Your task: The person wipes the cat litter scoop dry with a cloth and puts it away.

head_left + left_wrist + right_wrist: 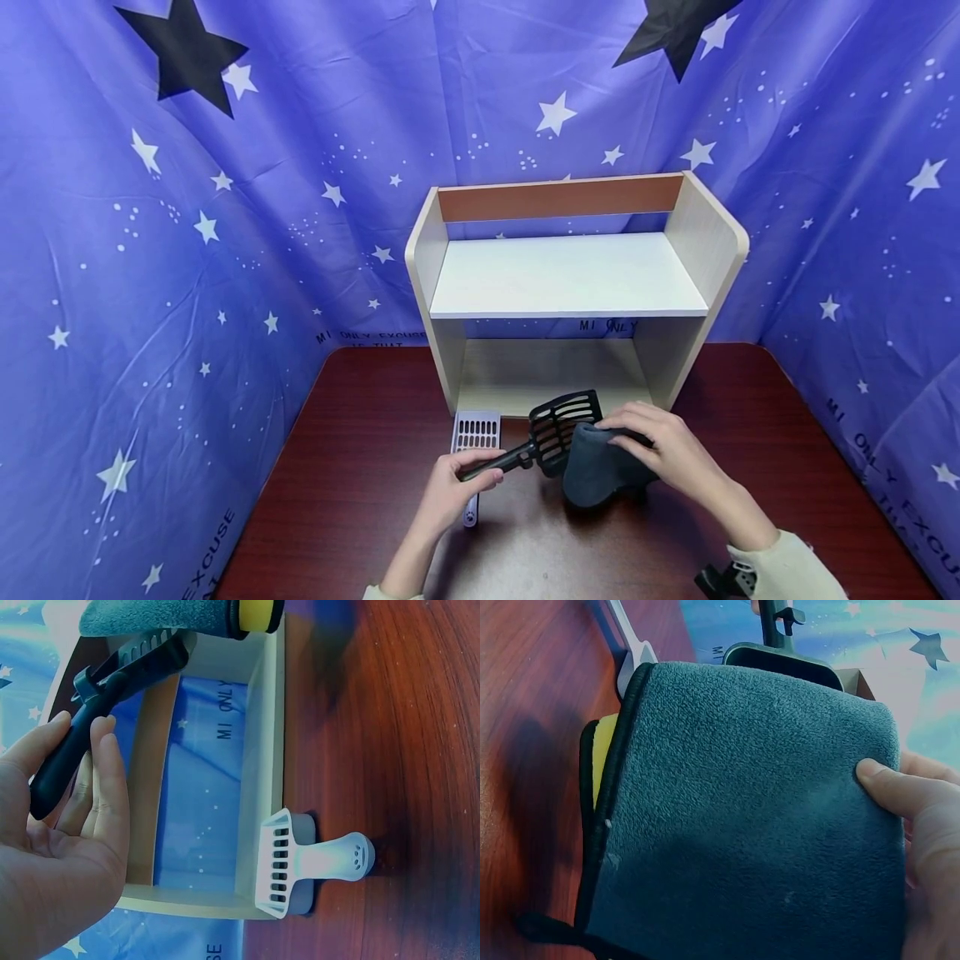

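– Just before the shelf (570,275), fingers?
– L hand (453,489) clamped on black scoop (529,452) handle, R hand (663,439) pinching cloth (598,475); cloth-scoop contact unclear. White scoop (306,861): shelf's front-left corner.
– Step?
– Prob. wiping. Next likely needs L steady, cloth pressed to slots.

Head view looking forward, down, wrist views close, sideways, all sharing cloth (757,802)

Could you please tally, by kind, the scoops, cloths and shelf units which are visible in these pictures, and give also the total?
Scoops: 2 (black scoop, pale scoop)
Folded cloth: 1
Shelf unit: 1
Total: 4
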`<state>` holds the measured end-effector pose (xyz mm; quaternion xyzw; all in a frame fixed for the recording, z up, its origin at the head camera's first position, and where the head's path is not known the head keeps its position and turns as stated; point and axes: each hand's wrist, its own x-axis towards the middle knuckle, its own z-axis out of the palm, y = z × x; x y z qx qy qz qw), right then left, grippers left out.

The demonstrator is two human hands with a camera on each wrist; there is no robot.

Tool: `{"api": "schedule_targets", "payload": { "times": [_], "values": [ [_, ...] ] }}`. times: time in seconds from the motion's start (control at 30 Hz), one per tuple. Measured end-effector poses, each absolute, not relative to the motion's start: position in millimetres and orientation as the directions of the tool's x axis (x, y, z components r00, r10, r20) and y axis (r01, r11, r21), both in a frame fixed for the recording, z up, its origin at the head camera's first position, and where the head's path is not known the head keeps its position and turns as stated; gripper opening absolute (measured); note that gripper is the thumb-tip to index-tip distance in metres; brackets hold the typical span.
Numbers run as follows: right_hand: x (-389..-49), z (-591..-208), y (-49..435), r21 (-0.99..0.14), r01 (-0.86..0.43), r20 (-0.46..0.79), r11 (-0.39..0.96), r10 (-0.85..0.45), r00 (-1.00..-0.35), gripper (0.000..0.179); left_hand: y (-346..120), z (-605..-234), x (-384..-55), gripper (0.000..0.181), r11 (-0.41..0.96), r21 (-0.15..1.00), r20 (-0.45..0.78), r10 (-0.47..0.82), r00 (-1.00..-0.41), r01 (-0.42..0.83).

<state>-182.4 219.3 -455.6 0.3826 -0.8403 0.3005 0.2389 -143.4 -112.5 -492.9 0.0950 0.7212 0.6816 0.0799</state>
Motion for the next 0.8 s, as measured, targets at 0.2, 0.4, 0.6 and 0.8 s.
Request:
{"api": "schedule_targets", "payload": {
  "times": [0.2,0.4,0.6,0.8],
  "values": [
    [-184.0,-456.2,213.5,-0.294,-0.820,0.671,0.490,-0.505,-0.543,0.048,-106.2,-493.3,-141.5,0.033,0.044,0.998,0.022,0.245,-0.969,0.034],
    [-183.7,-458.2,206.8,-0.315,-0.783,0.666,0.537,-0.463,-0.585,0.042,-97.7,-492.1,-138.2,0.033,0.066,0.996,0.036,0.259,-0.965,0.055],
    [-184.7,-460.3,201.5,-0.314,-0.784,0.689,0.535,-0.440,-0.576,0.034,-92.7,-490.2,-136.2,0.031,0.087,0.994,0.041,0.262,-0.964,0.065],
    [-183.6,-459.5,198.8,-0.335,-0.761,0.675,0.556,-0.422,-0.605,0.028,-90.3,-486.4,-134.6,0.031,0.114,0.991,0.044,0.257,-0.965,0.076]
  ]
}}
